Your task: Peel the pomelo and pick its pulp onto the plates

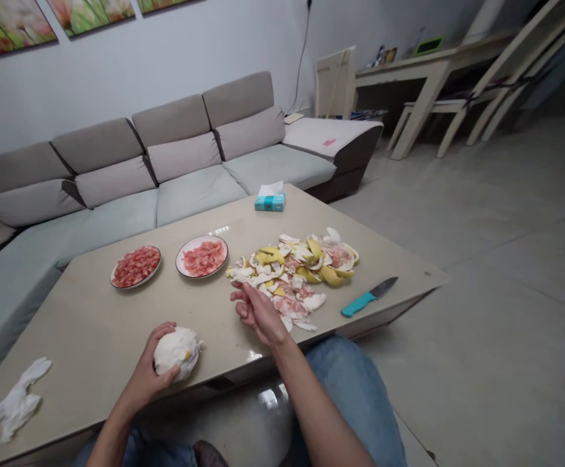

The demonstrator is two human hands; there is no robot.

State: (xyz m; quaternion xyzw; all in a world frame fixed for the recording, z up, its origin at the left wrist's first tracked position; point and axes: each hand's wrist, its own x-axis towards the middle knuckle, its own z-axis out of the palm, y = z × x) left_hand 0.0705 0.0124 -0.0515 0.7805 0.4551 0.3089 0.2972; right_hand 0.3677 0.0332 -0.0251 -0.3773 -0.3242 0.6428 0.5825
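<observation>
My left hand [153,366] is wrapped around a peeled pomelo [178,352], which is still coated in white pith with a small yellow spot. The fruit is at the front edge of the table. To its right, my right hand [260,314] hovers by the near left side of a heap of yellow and white pomelo peel [306,259]. Its fingers are loosely bent and apart, and I see nothing held in them. Pink membrane scraps [289,305] lie among the peel. A knife [367,298] with a turquoise handle rests right of the heap.
Two plates of pink pomelo flesh, the left plate [136,266] and the right plate [202,256], sit on the table [92,337]. A blue tissue pack [270,202] is at the far edge. Crumpled tissue [18,401] lies at left. A grey sofa [189,194] stands behind.
</observation>
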